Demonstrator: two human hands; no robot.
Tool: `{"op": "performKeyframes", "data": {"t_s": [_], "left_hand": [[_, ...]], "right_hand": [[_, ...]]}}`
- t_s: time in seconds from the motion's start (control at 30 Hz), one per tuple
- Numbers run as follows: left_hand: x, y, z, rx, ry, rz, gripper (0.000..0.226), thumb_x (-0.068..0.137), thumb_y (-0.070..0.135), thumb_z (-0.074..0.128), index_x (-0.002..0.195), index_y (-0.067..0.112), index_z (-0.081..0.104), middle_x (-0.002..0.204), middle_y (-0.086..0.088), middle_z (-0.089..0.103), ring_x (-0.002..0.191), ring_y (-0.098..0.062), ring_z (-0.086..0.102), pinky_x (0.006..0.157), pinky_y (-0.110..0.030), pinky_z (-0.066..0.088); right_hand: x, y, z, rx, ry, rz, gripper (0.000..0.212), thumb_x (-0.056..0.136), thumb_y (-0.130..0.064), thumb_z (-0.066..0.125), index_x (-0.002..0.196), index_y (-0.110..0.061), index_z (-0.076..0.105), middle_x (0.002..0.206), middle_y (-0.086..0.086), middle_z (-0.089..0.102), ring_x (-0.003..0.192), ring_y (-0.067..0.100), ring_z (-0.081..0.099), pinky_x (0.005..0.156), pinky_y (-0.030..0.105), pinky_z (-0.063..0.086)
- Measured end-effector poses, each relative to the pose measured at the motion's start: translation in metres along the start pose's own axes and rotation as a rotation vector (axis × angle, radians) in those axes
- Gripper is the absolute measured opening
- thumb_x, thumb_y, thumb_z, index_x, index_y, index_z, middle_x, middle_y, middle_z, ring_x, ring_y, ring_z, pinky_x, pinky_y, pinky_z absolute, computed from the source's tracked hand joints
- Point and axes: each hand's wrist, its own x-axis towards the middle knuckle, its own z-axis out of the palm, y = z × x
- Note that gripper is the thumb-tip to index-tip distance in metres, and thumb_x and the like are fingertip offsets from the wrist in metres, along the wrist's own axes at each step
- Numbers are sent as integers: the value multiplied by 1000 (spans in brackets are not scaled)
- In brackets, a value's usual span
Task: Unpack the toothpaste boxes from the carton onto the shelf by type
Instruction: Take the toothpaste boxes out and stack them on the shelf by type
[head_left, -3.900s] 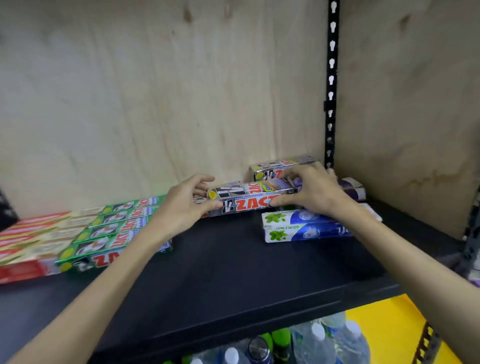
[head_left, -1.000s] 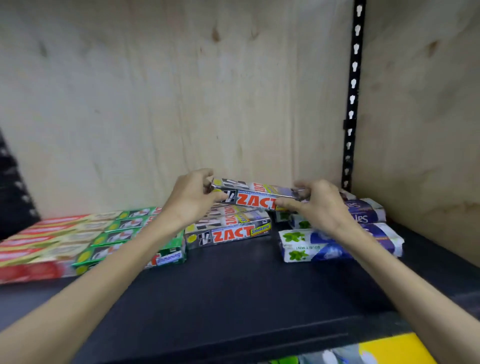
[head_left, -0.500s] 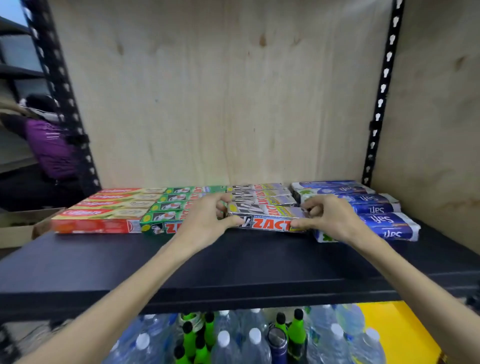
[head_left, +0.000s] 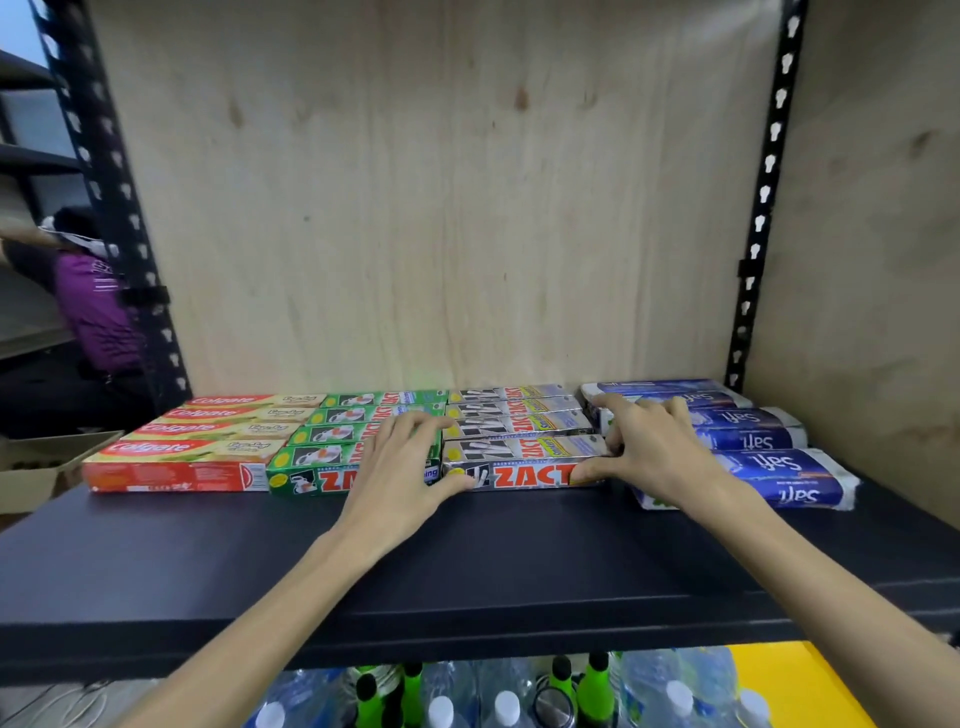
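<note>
Both hands, left hand (head_left: 400, 467) and right hand (head_left: 644, 447), pinch the front grey box (head_left: 522, 462). Four sorted rows fill the shelf (head_left: 467, 561). The carton (head_left: 31, 467) at 9 o'clock: contents hidden.

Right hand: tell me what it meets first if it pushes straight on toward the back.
Probably the blue Salz boxes: the right hand already has fingertips over the rearmost ones. Behind them is the plywood back panel. Depth is uncertain.
</note>
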Motion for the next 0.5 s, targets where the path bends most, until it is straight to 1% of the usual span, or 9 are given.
{"op": "performKeyframes", "data": {"t_s": [0.1, 0.2, 0.27, 0.33, 0.4, 0.5], "left_hand": [[4, -6, 1, 56, -12, 3, 74, 84, 67, 63, 148, 34, 42, 148, 11, 43, 140, -12, 32, 116, -35, 24], [8, -10, 3, 65, -37, -10, 73, 85, 68, 59, 148, 34, 43, 150, 13, 45, 142, -11, 32, 116, -34, 20], [10, -13, 5, 55, -46, -23, 70, 85, 68, 59, 145, 34, 47, 151, 14, 45, 143, -10, 33, 115, -33, 20], [11, -15, 6, 53, -51, -25, 69, 85, 67, 60, 144, 33, 48, 151, 13, 45, 143, -10, 32, 115, -33, 21], [11, -15, 7, 55, -54, -24, 69, 85, 67, 60, 144, 33, 48, 150, 13, 46, 142, -11, 34, 114, -33, 22], [8, -16, 7, 48, -60, -16, 71, 84, 71, 59, 143, 34, 49, 148, 13, 47, 141, -11, 36, 114, -34, 24]], "right_hand": [[8, 1, 6, -8, 2, -21, 106, 61, -76, 75, 147, -26, 38, 78, -15, 61, 95, 18, 49, 91, 34, 29], [13, 3, 11, 1, 11, -12, 108, 62, -76, 74, 150, -26, 35, 80, -15, 63, 96, 17, 50, 92, 35, 28], [15, 2, 12, 23, 19, -1, 108, 63, -73, 76, 152, -27, 34, 80, -14, 63, 95, 17, 49, 89, 34, 27], [13, 1, 13, 39, 42, 3, 106, 63, -71, 77, 150, -27, 37, 81, -14, 62, 93, 16, 49, 84, 34, 24], [11, 2, 15, 52, 49, 16, 103, 63, -71, 78, 148, -26, 40, 84, -14, 63, 91, 15, 50, 82, 33, 22], [6, 4, 17, 56, 84, 11, 98, 66, -76, 72, 146, -26, 43, 89, -15, 65, 93, 13, 52, 81, 33, 20]]}}
